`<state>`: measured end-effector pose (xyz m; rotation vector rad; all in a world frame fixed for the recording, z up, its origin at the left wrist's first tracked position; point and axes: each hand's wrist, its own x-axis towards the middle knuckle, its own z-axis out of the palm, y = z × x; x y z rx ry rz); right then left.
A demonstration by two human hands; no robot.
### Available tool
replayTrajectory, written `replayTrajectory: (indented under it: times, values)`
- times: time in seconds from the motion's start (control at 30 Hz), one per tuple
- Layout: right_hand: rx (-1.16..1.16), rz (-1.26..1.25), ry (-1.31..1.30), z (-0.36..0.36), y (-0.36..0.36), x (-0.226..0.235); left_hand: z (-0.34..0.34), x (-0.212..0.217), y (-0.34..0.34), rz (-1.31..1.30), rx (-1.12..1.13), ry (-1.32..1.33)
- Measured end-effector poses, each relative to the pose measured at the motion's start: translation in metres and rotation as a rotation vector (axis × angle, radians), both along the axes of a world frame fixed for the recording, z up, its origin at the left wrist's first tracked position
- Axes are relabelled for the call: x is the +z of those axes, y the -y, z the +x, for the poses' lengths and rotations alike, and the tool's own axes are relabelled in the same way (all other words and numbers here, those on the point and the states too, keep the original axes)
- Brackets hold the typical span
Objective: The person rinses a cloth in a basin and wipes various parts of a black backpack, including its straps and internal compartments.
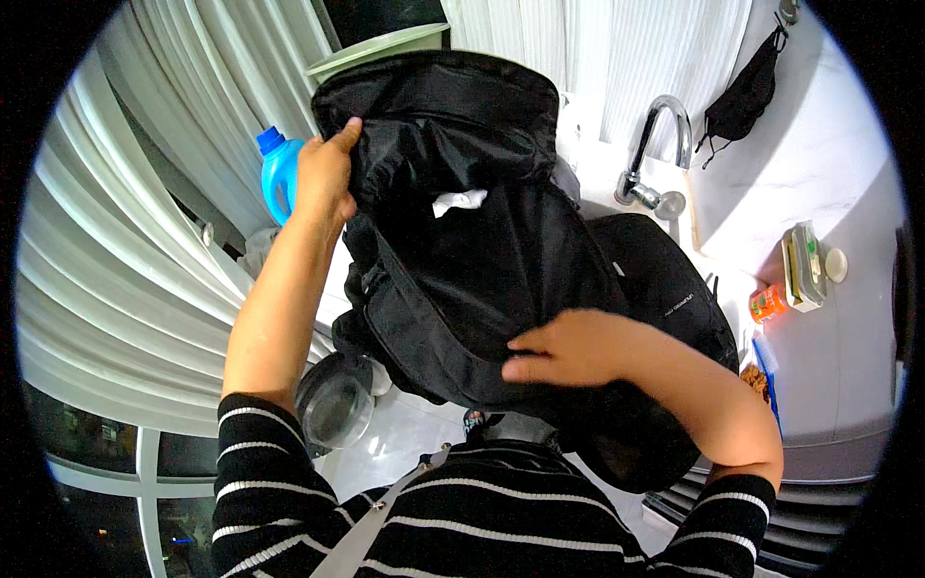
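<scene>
White sink counter [829, 144] with tap [655, 144], blue bottle [279, 173], behind black backpack [482, 250].

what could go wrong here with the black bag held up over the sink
1. The left hand grips only the top edge of the black bag, and the right hand lies flat on it, so the bag might slip down.
2. The bag hangs close to the tap; fabric may catch on it or get wet.
3. A swing to the left might knock the blue bottle.

Bright, even light; mild glare perhaps at right; edges bend, dark rim.
</scene>
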<state>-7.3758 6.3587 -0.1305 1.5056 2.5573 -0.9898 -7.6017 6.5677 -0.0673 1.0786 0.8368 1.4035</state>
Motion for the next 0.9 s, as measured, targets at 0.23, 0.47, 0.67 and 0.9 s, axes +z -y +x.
replayTrajectory:
  times: [0.23, 0.47, 0.67, 0.9]
  values:
    - [-0.29, 0.647, 0.144, -0.034, -0.152, -0.047, 0.026, 0.008, 0.025, -0.154, -0.108, 0.09]
    - [-0.341, 0.129, 0.123, -0.059, -0.194, -0.068, 0.015, -0.003, 0.012, -0.166, -0.122, 0.138]
    - [0.109, -0.051, -0.198, -0.032, -0.081, -0.033, -0.004, -0.027, -0.014, -0.194, -0.126, 0.11]
    - [-0.438, 0.271, -0.348, 0.045, 0.07, 0.051, 0.024, -0.03, -0.029, -0.255, -0.227, 0.096]
